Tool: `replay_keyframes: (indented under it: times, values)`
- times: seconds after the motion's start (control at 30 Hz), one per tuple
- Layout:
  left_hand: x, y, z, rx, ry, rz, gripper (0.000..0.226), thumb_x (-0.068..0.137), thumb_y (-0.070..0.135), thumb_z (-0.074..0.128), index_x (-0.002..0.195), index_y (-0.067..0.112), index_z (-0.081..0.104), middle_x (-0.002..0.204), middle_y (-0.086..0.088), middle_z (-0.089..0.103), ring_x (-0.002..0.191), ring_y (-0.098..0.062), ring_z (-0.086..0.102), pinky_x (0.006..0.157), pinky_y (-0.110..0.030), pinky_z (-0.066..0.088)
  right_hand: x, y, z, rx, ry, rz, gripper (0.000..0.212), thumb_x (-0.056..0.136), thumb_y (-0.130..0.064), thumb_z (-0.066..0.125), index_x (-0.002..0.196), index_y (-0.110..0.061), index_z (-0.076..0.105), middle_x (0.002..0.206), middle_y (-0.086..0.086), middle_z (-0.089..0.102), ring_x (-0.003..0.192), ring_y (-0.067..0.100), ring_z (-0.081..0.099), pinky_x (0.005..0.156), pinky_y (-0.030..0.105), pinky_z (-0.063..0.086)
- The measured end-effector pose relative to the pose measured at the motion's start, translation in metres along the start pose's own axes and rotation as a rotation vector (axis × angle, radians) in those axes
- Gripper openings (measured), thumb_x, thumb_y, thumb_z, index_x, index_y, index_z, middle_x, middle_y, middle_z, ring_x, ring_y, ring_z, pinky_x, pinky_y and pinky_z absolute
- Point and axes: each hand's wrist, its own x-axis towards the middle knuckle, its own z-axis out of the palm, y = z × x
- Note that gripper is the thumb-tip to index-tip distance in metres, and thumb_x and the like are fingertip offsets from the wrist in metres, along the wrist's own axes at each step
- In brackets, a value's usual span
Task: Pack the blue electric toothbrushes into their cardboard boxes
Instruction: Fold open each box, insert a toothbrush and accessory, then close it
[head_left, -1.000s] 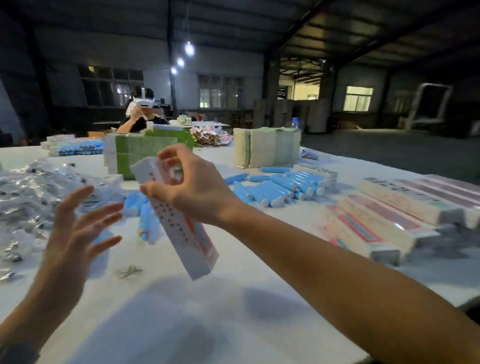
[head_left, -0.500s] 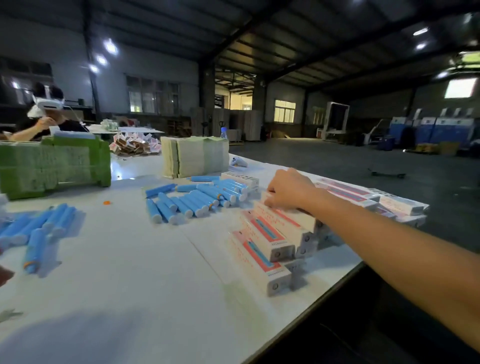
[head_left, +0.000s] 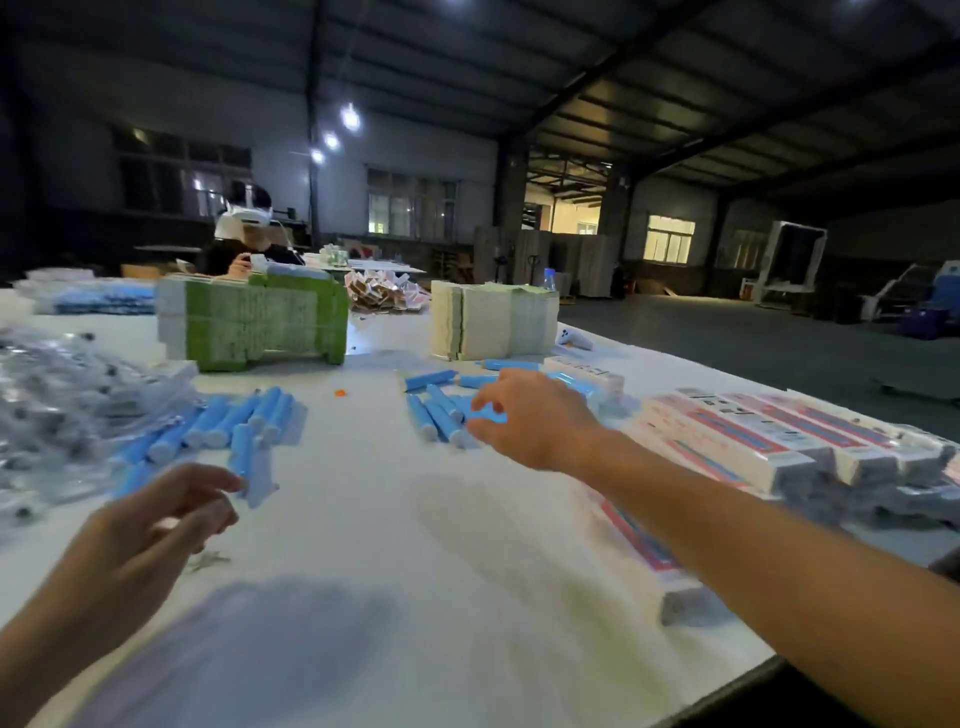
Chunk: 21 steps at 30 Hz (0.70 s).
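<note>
White and broad, the long work table (head_left: 363, 545) runs through a dim warehouse hall with lit windows behind. Over its far middle the right hand (head_left: 530, 415) reaches forward, fingers loosely spread and curved, gripping nothing, hovering just above a cluster of blue cylindrical electric toothbrush handles (head_left: 441, 410) that lies under and just beyond its fingertips. To the right of that hand, packed white cardboard boxes with red and blue printing (head_left: 769, 441) lie side by side near the table edge, and more of them show below the forearm. The left hand (head_left: 156, 525) floats nearer the camera, fingers relaxed and slightly curled, empty; motion blur softens it. Just beyond its fingertips sits a second heap of blue toothbrush handles (head_left: 228, 426), and further left a pile of clear plastic bags (head_left: 62, 410). Past both hands stand a green-edged stack of flat cartons (head_left: 254, 322) and a paler stack of flat cartons (head_left: 493, 319). Behind the green stack another person (head_left: 244, 234) sits at the table wearing a white headset.
</note>
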Motion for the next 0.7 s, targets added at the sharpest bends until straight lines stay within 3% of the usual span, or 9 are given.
replay_keyframes:
  times: [0.1, 0.17, 0.27, 0.4, 0.5, 0.57, 0.63, 0.7]
  values:
    - [-0.005, 0.041, 0.002, -0.091, 0.06, -0.004, 0.021, 0.074, 0.042, 0.061, 0.092, 0.034, 0.068, 0.08, 0.0, 0.069, 0.074, -0.016, 0.063, 0.066, -0.028, 0.05, 0.014, -0.096, 0.022, 0.403, 0.086, -0.196, 0.022, 0.091, -0.042, 0.06, 0.097, -0.026, 0.073, 0.091, -0.005, 0.066, 0.087, 0.019, 0.059, 0.081, 0.038, 0.05]
    - [-0.002, 0.048, 0.0, -0.191, 0.163, -0.036, 0.014, 0.074, 0.025, 0.056, 0.085, 0.024, 0.064, 0.076, -0.003, 0.066, 0.072, -0.019, 0.061, 0.065, -0.031, 0.048, 0.022, -0.159, 0.035, 0.645, 0.125, -0.273, 0.021, 0.092, -0.035, 0.061, 0.088, -0.02, 0.074, 0.083, -0.001, 0.07, 0.081, 0.021, 0.061, 0.076, 0.037, 0.05]
    - [0.006, 0.053, -0.005, -0.316, 0.32, -0.059, 0.018, 0.075, 0.015, 0.047, 0.089, 0.019, 0.059, 0.076, -0.004, 0.064, 0.068, -0.014, 0.06, 0.062, -0.031, 0.047, 0.028, -0.237, 0.049, 0.984, 0.169, -0.321, 0.023, 0.092, -0.025, 0.062, 0.074, -0.013, 0.069, 0.067, 0.003, 0.064, 0.069, 0.022, 0.061, 0.068, 0.038, 0.05]
    - [0.011, 0.039, -0.026, -0.399, 0.565, -0.098, 0.022, 0.091, 0.001, 0.051, 0.097, 0.019, 0.063, 0.076, 0.006, 0.07, 0.071, -0.006, 0.066, 0.056, -0.022, 0.052, 0.038, -0.3, 0.066, 1.33, 0.142, -0.295, 0.019, 0.091, -0.023, 0.058, 0.081, -0.013, 0.07, 0.075, 0.006, 0.068, 0.074, 0.025, 0.065, 0.073, 0.047, 0.054]
    - [0.013, 0.022, -0.036, -0.28, 0.617, -0.22, 0.015, 0.091, 0.004, 0.052, 0.097, 0.01, 0.065, 0.088, -0.012, 0.071, 0.081, -0.027, 0.068, 0.069, -0.04, 0.057, 0.046, -0.312, 0.089, 1.444, 0.105, -0.264, 0.013, 0.094, -0.016, 0.057, 0.092, -0.014, 0.07, 0.094, 0.009, 0.068, 0.088, 0.025, 0.066, 0.083, 0.05, 0.054]
    - [0.015, 0.015, -0.039, -0.188, 0.61, -0.286, 0.012, 0.09, 0.004, 0.054, 0.092, 0.008, 0.064, 0.09, -0.019, 0.069, 0.083, -0.036, 0.066, 0.076, -0.052, 0.055, 0.052, -0.308, 0.103, 1.445, 0.088, -0.275, 0.012, 0.095, -0.015, 0.057, 0.097, -0.019, 0.068, 0.098, 0.005, 0.068, 0.089, 0.018, 0.065, 0.083, 0.041, 0.056]
    - [0.019, 0.011, -0.044, -0.086, 0.592, -0.324, 0.01, 0.081, 0.014, 0.052, 0.083, 0.017, 0.061, 0.08, -0.01, 0.065, 0.077, -0.029, 0.061, 0.072, -0.049, 0.053, 0.056, -0.301, 0.108, 1.432, 0.104, -0.29, 0.015, 0.096, -0.016, 0.056, 0.096, -0.026, 0.067, 0.095, -0.002, 0.069, 0.084, 0.01, 0.064, 0.074, 0.026, 0.052]
    - [0.027, 0.005, -0.059, -0.014, 0.637, -0.36, 0.014, 0.081, 0.013, 0.051, 0.076, 0.025, 0.057, 0.072, 0.0, 0.06, 0.071, -0.024, 0.057, 0.067, -0.042, 0.05, 0.058, -0.299, 0.107, 1.444, 0.082, -0.305, 0.014, 0.097, -0.018, 0.056, 0.097, -0.025, 0.068, 0.087, -0.009, 0.068, 0.075, 0.002, 0.061, 0.069, 0.023, 0.046]
